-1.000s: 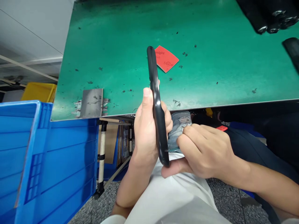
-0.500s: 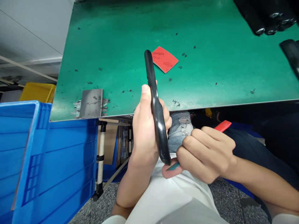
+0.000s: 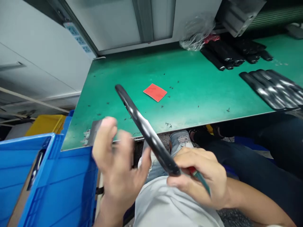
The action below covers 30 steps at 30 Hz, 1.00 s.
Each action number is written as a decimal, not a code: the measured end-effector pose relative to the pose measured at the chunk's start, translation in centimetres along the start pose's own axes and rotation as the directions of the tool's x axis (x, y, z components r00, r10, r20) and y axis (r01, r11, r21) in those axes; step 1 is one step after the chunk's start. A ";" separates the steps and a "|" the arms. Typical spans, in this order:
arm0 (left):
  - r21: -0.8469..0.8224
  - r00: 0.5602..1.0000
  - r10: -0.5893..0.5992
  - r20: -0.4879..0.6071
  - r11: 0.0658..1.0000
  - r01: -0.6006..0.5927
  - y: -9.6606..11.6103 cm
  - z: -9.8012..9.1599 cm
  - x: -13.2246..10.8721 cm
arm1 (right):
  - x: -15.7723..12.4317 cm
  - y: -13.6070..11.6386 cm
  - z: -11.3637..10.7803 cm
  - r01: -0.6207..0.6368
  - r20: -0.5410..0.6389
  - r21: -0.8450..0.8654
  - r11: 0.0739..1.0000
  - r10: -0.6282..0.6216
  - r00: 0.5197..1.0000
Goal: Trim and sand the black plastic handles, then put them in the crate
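My right hand (image 3: pixel 201 176) grips the lower end of a long, glossy black plastic bar (image 3: pixel 149 130) between thumb and fingers. A slim red-and-green tool (image 3: pixel 201 181) is also tucked in that hand, its kind not clear. The bar slants up and left over the table edge. To its left, my left hand (image 3: pixel 120 167) is blurred, fingers spread, apart from the bar and holding nothing. A red square card (image 3: pixel 155 92) lies on the green table (image 3: pixel 132 69) beyond the bar. Behind my left fingers is a partly hidden grey plate (image 3: pixel 92 132).
Several similar black bars (image 3: pixel 272 88) lie in a row at the right, with more black pieces (image 3: pixel 227 53) and clear plastic wrap (image 3: pixel 195 33) behind. Blue crates (image 3: pixel 71 176) and a yellow bin (image 3: pixel 46 127) stand left. Another person's dark-clothed leg (image 3: pixel 248 160) is at right.
My left hand has let go of the black bar and moved left, opening. My right hand has taken hold of its lower end. The bar leans further left; the view has lifted.
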<state>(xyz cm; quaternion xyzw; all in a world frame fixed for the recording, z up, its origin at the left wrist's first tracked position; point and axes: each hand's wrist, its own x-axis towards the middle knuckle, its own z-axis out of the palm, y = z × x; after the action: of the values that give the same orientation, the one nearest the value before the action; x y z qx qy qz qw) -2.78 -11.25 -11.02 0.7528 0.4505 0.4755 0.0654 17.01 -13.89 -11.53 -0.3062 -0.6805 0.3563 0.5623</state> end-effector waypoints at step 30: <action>-0.114 0.844 0.515 0.151 0.857 -0.503 -0.8 -0.8 0.0 | 1.4 -1.3 -1.7 0.460 0.336 -0.712 0.530 -0.318 0.886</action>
<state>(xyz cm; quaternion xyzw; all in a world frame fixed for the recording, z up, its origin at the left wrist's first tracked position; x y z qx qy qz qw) -3.91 -11.04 -11.07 0.8814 0.2103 0.4229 0.0028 18.45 -13.20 -9.51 -0.3268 -0.8608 -0.0826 0.3814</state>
